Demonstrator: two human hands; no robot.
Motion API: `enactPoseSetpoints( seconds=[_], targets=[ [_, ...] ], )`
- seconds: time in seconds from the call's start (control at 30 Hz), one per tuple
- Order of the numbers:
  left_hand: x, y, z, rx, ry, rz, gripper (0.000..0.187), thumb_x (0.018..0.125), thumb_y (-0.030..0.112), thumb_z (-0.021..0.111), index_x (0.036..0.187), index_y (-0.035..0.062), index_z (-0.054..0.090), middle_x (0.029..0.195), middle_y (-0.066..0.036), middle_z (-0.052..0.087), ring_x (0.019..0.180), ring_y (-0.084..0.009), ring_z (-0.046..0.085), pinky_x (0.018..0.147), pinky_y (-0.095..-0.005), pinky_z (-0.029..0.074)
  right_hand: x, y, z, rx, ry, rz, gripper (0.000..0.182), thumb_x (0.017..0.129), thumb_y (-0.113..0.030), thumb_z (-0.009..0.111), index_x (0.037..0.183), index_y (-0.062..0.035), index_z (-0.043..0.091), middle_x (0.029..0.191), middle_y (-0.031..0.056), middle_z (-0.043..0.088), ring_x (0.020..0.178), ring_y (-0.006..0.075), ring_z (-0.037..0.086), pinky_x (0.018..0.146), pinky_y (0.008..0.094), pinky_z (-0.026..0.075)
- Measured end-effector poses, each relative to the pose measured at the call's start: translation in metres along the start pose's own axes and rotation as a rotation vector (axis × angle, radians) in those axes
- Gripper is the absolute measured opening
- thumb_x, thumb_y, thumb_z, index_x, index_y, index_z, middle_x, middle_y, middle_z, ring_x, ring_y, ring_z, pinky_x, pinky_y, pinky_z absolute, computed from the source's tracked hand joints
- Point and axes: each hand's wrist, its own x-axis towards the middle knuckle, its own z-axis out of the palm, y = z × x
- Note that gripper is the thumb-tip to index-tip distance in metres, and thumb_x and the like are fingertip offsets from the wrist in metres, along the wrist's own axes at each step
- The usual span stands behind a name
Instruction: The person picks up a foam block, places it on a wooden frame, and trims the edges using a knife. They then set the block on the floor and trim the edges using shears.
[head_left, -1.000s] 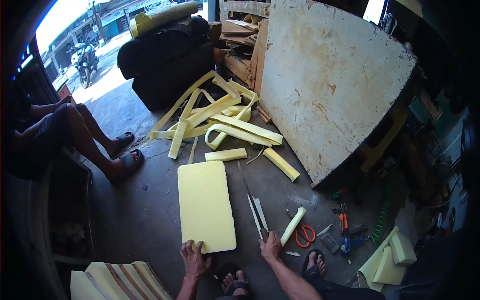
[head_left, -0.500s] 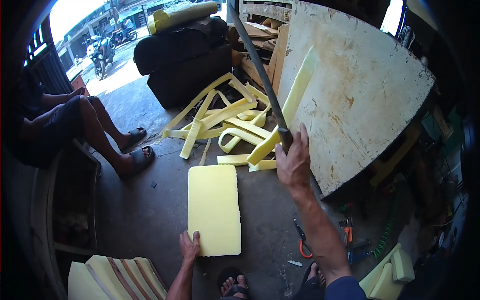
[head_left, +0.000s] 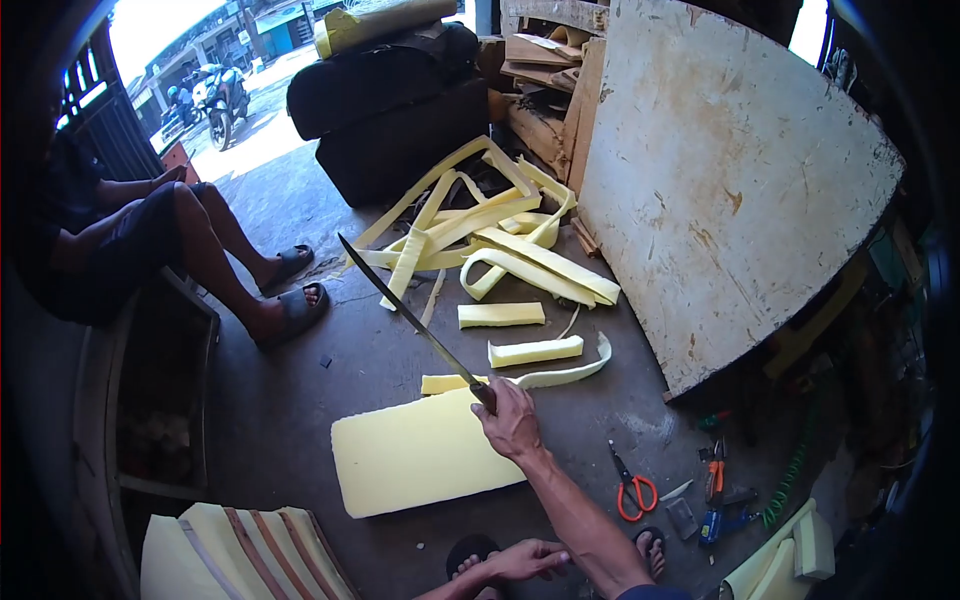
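My right hand [head_left: 511, 420] grips the dark handle of a long-bladed knife [head_left: 428, 335]. Its blade slants away to the far left, above the floor. Under that hand lies a thick slab of pale yellow foam [head_left: 425, 455], long side across my view; the hand covers its far right corner. My left hand [head_left: 532, 560] is nearer to me, off the slab and by my right forearm, its fingers stretched out with nothing seen in them. Just past the slab are a thin curled foam strip [head_left: 575, 375] and short foam pieces [head_left: 535, 351].
Tangled foam offcuts [head_left: 470, 225] lie ahead, before a black upholstered block [head_left: 400, 90]. A large white board [head_left: 735, 190] leans at right. Orange-handled scissors [head_left: 635, 495] and pliers [head_left: 715, 480] lie right. A seated person's sandaled foot [head_left: 300, 310] is left. Striped foam [head_left: 240, 555] stands front left.
The foam slab has turned from lengthwise to crosswise. My left hand has let go of it and moved right. The knife has swung down leftward, and the raised foam strip no longer shows beside it.
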Motion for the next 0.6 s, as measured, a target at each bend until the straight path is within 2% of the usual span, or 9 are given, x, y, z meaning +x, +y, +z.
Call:
enactPoseSetpoints(
  seconds=[0.07, 0.1, 0.17, 0.2, 0.27, 0.3, 0.37, 0.43, 0.6],
  targets=[
    [-0.021, 0.049, -0.015, 0.678, 0.24, 0.302, 0.04, 0.099, 0.032, 0.066, 0.123, -0.0003, 0.066, 0.117, -0.018, 0.069, 0.105, -0.0304, 0.069, 0.096, -0.0401, 0.052, 0.001, -0.024, -0.027, 0.12, -0.145, 0.276, 0.038, 0.09, -0.031, 0.074, 0.114, -0.0067, 0.059, 0.104, 0.0183, 0.069, 0.097, 0.0388, 0.068, 0.082, 0.047, 0.053],
    [-0.029, 0.056, -0.037, 0.773, 0.54, 0.394, 0.037, 0.098, 0.027, 0.067, 0.125, 0.0022, 0.064, 0.118, -0.018, 0.069, 0.109, -0.0297, 0.068, 0.094, -0.0395, 0.053, -0.01, -0.025, -0.035, 0.078, -0.124, 0.282, 0.032, 0.091, -0.028, 0.071, 0.109, -0.008, 0.055, 0.098, 0.0169, 0.069, 0.089, 0.0431, 0.067, 0.075, 0.0526, 0.052],
    [-0.052, 0.068, -0.087, 0.43, 1.15, 0.405, 0.032, 0.096, 0.018, 0.066, 0.122, 0.0004, 0.065, 0.117, -0.019, 0.069, 0.105, -0.0333, 0.068, 0.092, -0.0407, 0.054, -0.048, -0.012, -0.041, 0.137, -0.111, 0.407, 0.036, 0.091, -0.033, 0.071, 0.114, -0.0099, 0.056, 0.092, 0.0187, 0.072, 0.09, 0.0442, 0.07, 0.079, 0.0523, 0.054],
    [-0.067, 0.046, -0.129, 0.663, 1.403, 0.366, 0.035, 0.094, 0.016, 0.066, 0.124, -0.0008, 0.063, 0.119, -0.02, 0.067, 0.108, -0.0339, 0.065, 0.095, -0.0423, 0.051, -0.073, 0.0, -0.045, 0.113, -0.124, 0.496, 0.04, 0.091, -0.036, 0.071, 0.119, -0.0112, 0.057, 0.097, 0.0201, 0.073, 0.094, 0.0443, 0.07, 0.081, 0.0518, 0.054],
    [-0.106, 0.023, -0.179, 1.102, 1.667, -0.012, 0.048, 0.093, 0.023, 0.067, 0.134, 0.0005, 0.054, 0.121, -0.02, 0.061, 0.114, -0.0371, 0.056, 0.099, -0.0491, 0.043, -0.114, 0.025, -0.061, 0.006, -0.119, 0.645, 0.051, 0.089, -0.047, 0.072, 0.125, -0.012, 0.062, 0.102, 0.0196, 0.073, 0.101, 0.042, 0.07, 0.086, 0.0491, 0.054],
    [-0.118, -0.005, -0.201, 1.1, 1.759, -0.052, 0.035, 0.096, 0.028, 0.062, 0.119, 0.002, 0.061, 0.112, -0.02, 0.063, 0.108, -0.0375, 0.058, 0.095, -0.0508, 0.044, -0.124, 0.035, -0.075, -0.059, -0.137, 0.706, 0.054, 0.089, -0.052, 0.07, 0.126, -0.0135, 0.062, 0.104, 0.0199, 0.073, 0.102, 0.0425, 0.069, 0.087, 0.0496, 0.053],
    [-0.139, -0.035, -0.213, 1.012, 1.683, -0.128, 0.031, 0.097, 0.03, 0.058, 0.11, 0.0027, 0.061, 0.106, -0.019, 0.064, 0.104, -0.0376, 0.059, 0.092, -0.0513, 0.044, -0.113, 0.052, -0.114, -0.194, -0.365, 0.861, 0.056, 0.09, -0.065, 0.062, 0.121, -0.0186, 0.069, 0.11, 0.0189, 0.073, 0.107, 0.0432, 0.067, 0.092, 0.0503, 0.052],
    [-0.146, -0.052, -0.21, 0.968, 1.661, -0.105, 0.034, 0.1, 0.035, 0.051, 0.088, 0.0037, 0.059, 0.09, -0.018, 0.063, 0.092, -0.0382, 0.061, 0.083, -0.0519, 0.045, -0.097, 0.079, -0.149, -0.381, -0.476, 0.789, 0.056, 0.088, -0.066, 0.062, 0.118, -0.019, 0.071, 0.107, 0.0181, 0.073, 0.107, 0.042, 0.067, 0.091, 0.0489, 0.052],
    [-0.17, -0.08, -0.178, 0.889, 1.773, -0.108, 0.032, 0.099, 0.03, 0.051, 0.083, 0.003, 0.056, 0.084, -0.019, 0.06, 0.084, -0.0405, 0.059, 0.076, -0.052, 0.046, -0.013, 0.09, -0.225, -0.579, -0.839, 0.6, 0.062, 0.084, -0.072, 0.062, 0.116, -0.0205, 0.073, 0.106, 0.0153, 0.074, 0.104, 0.0392, 0.068, 0.088, 0.0469, 0.053]
  ],
)
